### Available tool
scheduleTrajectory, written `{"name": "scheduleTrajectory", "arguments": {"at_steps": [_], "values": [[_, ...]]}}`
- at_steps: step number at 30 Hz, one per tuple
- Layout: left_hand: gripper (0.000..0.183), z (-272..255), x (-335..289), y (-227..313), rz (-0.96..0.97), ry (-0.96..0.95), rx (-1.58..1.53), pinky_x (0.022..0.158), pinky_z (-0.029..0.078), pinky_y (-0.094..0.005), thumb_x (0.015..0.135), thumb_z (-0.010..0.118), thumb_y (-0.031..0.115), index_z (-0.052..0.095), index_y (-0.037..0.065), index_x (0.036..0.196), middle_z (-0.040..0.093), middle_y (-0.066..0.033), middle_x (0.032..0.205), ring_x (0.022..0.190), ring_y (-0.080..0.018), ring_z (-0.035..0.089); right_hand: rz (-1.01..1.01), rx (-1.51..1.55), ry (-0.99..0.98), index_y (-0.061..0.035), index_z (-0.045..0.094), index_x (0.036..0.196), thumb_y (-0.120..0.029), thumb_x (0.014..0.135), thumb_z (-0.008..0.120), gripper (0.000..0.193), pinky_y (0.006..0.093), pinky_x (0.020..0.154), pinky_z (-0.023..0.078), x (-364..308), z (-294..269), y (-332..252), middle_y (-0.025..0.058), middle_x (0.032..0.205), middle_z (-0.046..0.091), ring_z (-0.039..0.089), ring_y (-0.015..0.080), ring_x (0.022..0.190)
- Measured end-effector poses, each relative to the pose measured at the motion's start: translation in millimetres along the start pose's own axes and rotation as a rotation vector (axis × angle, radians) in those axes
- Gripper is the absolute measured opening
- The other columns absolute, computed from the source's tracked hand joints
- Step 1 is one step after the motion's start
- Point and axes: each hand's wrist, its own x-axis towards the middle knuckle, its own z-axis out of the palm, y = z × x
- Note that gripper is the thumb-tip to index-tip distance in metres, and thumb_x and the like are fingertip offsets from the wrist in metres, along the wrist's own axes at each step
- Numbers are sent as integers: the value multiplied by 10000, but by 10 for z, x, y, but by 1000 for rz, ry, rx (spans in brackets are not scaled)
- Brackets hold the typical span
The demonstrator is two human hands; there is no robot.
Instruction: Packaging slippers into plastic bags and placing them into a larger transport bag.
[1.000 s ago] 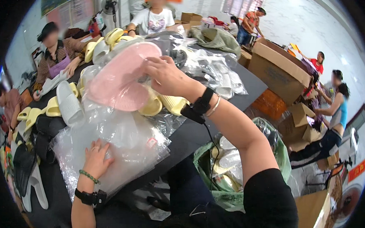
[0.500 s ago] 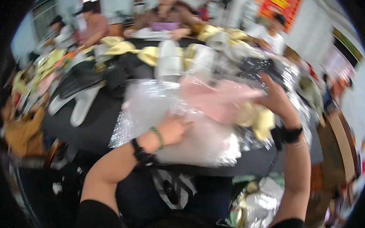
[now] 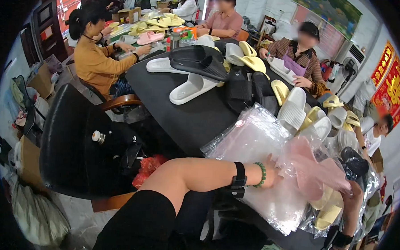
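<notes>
My right hand grips a pair of pink slippers by one end, at the right side of the table. The slippers lie slanted, with shiny clear film around their other end; how far they are inside it is hard to see. My left hand is on a stack of clear plastic bags, its fingers closed at the film beside the slippers and partly hidden by it. Yellow slippers in clear wrapping lie below the pink ones, close to my right hand.
White slippers, black slippers and more loose pairs cover the dark table. A black chair stands at the left. A person in orange and a person in a striped top handle slippers across the table.
The view has swung left, so the table, bags and my hands appear farther right. My right hand still holds the pink slippers, and my left hand remains at the bags.
</notes>
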Motion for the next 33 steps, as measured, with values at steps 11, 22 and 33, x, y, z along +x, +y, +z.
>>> {"name": "scheduleTrajectory", "arguments": {"at_steps": [11,22,33], "values": [[606,-31,-43,-30,-52,-10,-21,1141,141,-692,903,613,392,462,224,1465,254,-234,1584,1463,-480,197,-329,-3,520,42,619,1245,-18,841,639,408,391,1021,453,187,-83,-345,166,1250,646,595,295,1186],[653,127,-16,-23,-23,115,-251,1159,287,-462,904,616,379,428,102,1466,375,-196,1532,1408,-348,363,-402,-44,49,-76,502,1405,66,725,680,717,482,1127,311,-93,1059,-488,216,1350,513,447,397,1300],[670,-45,-163,-96,-86,88,-484,1168,271,-453,898,629,375,413,94,1467,383,-208,1523,1412,-346,360,-361,121,254,4,615,1135,107,760,633,389,427,1044,412,-285,1254,-304,187,1289,578,545,376,1199]]}}
